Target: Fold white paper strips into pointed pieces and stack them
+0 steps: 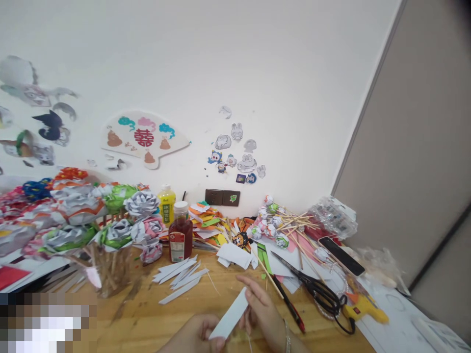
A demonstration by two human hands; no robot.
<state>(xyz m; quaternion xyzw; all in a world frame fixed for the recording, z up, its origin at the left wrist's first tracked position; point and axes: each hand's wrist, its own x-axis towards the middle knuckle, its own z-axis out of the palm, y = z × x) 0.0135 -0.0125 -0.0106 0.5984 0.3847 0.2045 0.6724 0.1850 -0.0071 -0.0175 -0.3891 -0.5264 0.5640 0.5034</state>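
Observation:
A white paper strip [230, 314] is held slantwise between my two hands above the wooden table. My left hand [200, 333] pinches its lower left end, thumb on top. At the upper right end, my right hand [259, 309] grips the strip, with the index finger reaching past its tip. Some fingers of both hands are hidden beneath the paper. A thin pale thread or sliver hangs under my right hand. Just beyond, several similar white strips [180, 277] lie in a loose pile. Folded white paper pieces [234, 256] rest farther back.
Black scissors [312, 284], a red-tipped pen [294, 314] and a yellow glue gun [364, 310] lie at right, near a phone [341, 256]. Paper flowers [117, 233] crowd the left side. A red jar [180, 235] and yellow bottle [167, 201] stand near the wall.

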